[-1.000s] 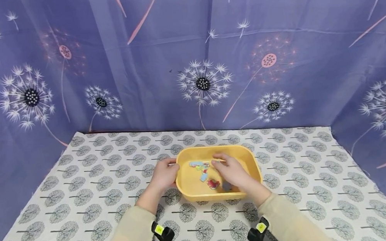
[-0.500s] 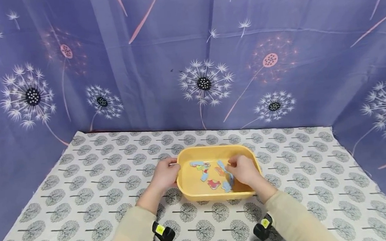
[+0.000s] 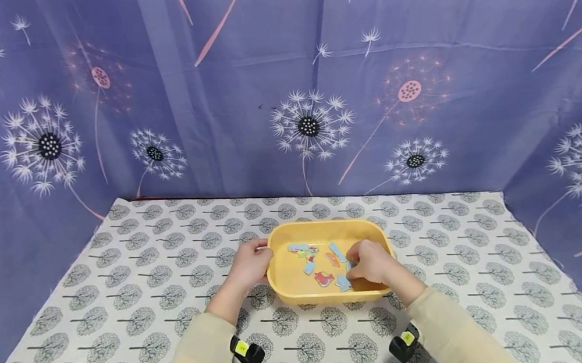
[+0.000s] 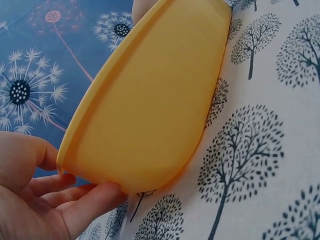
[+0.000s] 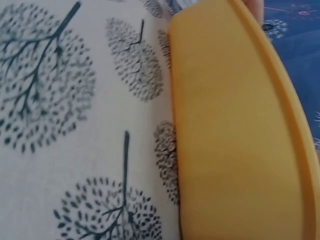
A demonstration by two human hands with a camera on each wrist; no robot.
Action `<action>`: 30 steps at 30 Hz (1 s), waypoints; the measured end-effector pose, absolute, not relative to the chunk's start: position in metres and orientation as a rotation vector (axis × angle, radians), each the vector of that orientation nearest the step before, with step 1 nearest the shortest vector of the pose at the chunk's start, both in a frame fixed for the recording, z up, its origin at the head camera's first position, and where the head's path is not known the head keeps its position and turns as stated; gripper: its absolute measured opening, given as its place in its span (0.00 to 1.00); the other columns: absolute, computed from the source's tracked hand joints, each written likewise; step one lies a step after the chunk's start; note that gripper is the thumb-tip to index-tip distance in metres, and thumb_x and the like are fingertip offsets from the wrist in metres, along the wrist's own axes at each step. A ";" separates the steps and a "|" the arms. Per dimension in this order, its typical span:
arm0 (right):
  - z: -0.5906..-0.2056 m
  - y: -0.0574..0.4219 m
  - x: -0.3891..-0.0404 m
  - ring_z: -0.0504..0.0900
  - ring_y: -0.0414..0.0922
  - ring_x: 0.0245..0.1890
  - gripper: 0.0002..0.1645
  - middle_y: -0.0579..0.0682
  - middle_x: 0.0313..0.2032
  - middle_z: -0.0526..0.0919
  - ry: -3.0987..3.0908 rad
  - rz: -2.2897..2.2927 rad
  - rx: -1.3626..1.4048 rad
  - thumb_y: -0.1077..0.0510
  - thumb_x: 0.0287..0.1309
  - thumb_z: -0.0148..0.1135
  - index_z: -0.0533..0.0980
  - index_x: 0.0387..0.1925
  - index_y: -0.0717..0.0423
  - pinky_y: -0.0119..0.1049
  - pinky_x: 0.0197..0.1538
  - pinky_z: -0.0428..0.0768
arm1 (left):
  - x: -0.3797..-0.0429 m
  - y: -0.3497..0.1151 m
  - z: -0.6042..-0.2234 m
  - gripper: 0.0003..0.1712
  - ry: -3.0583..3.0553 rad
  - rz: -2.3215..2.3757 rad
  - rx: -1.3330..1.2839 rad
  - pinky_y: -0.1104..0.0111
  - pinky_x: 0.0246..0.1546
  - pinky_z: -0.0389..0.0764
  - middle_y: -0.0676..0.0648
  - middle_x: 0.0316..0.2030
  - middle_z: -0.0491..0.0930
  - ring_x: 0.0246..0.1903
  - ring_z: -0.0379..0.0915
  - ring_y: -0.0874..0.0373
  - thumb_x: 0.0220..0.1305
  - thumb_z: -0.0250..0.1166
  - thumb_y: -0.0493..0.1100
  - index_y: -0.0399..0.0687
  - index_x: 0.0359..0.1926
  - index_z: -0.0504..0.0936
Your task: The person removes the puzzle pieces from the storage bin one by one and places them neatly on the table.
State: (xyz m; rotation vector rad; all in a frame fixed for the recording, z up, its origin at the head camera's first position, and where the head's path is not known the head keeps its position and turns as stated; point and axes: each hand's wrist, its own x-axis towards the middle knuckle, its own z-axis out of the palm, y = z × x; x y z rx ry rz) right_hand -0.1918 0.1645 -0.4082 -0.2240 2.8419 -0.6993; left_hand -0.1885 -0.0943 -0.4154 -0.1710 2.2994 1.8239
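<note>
Blue strip [image 3: 337, 252] lies aslant inside the tray [image 3: 328, 296], between its centre and the nearer right hand [image 3: 373, 262], hold not determinable; left hand [image 3: 248, 262] grips the tray's left end.

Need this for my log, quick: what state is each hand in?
Left hand: holding the yellow tub by its end.
Right hand: in the tub, at a blue piece; open or gripping, cannot tell.

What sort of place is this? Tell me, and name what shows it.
Probably a makeshift filming corner: a purple dandelion-print curtain screens the back and both sides, a tree-print cloth covers the work surface, and black wrist cameras sit at both sleeves.
</note>
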 end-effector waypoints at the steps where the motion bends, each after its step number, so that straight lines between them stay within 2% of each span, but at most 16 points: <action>1: -0.407 0.165 -0.191 0.73 0.42 0.32 0.16 0.49 0.31 0.79 2.839 -0.682 -0.223 0.62 0.40 0.75 0.80 0.34 0.63 0.38 0.41 0.77 | -0.188 -0.094 -0.415 0.25 2.300 1.822 -0.172 0.61 0.28 0.85 0.33 0.46 0.79 0.30 0.82 0.48 0.63 0.51 0.36 0.34 0.62 0.68; 5: -0.405 0.165 -0.190 0.79 0.45 0.40 0.22 0.53 0.39 0.83 2.834 -0.663 -0.210 0.61 0.41 0.76 0.80 0.41 0.64 0.42 0.47 0.80 | -0.189 -0.094 -0.414 0.25 2.308 1.813 -0.170 0.61 0.28 0.85 0.33 0.47 0.79 0.31 0.82 0.47 0.64 0.51 0.36 0.35 0.62 0.68; 8: -0.405 0.166 -0.190 0.79 0.45 0.38 0.20 0.52 0.37 0.82 2.828 -0.686 -0.200 0.60 0.41 0.75 0.79 0.38 0.64 0.40 0.45 0.80 | -0.189 -0.093 -0.413 0.25 2.315 1.808 -0.176 0.61 0.28 0.85 0.33 0.47 0.79 0.31 0.82 0.47 0.64 0.51 0.36 0.35 0.62 0.69; 14: -0.409 0.167 -0.192 0.75 0.41 0.30 0.06 0.48 0.29 0.80 2.835 -0.843 -0.196 0.64 0.48 0.68 0.78 0.30 0.59 0.33 0.35 0.76 | -0.188 -0.093 -0.413 0.25 2.312 1.806 -0.203 0.61 0.28 0.85 0.33 0.47 0.78 0.32 0.82 0.46 0.64 0.51 0.37 0.36 0.62 0.69; 17: -0.409 0.168 -0.193 0.73 0.40 0.26 0.03 0.48 0.26 0.79 2.826 -0.947 -0.216 0.65 0.51 0.65 0.78 0.28 0.58 0.30 0.30 0.74 | -0.188 -0.093 -0.413 0.25 2.328 1.802 -0.219 0.61 0.28 0.85 0.33 0.48 0.78 0.33 0.82 0.46 0.64 0.51 0.37 0.36 0.62 0.70; 25: -0.394 0.176 -0.192 0.73 0.40 0.24 0.03 0.49 0.24 0.79 2.785 -1.164 -0.269 0.64 0.53 0.63 0.80 0.29 0.62 0.29 0.26 0.74 | -0.193 -0.096 -0.415 0.25 2.336 1.817 -0.230 0.62 0.29 0.85 0.33 0.49 0.78 0.35 0.82 0.46 0.63 0.51 0.37 0.35 0.61 0.70; 30: -0.385 0.183 -0.189 0.75 0.44 0.23 0.04 0.52 0.25 0.79 2.750 -1.291 -0.253 0.64 0.54 0.62 0.78 0.31 0.64 0.32 0.25 0.77 | -0.195 -0.100 -0.414 0.24 2.375 1.789 -0.220 0.63 0.27 0.85 0.34 0.46 0.79 0.33 0.81 0.48 0.63 0.51 0.38 0.36 0.60 0.71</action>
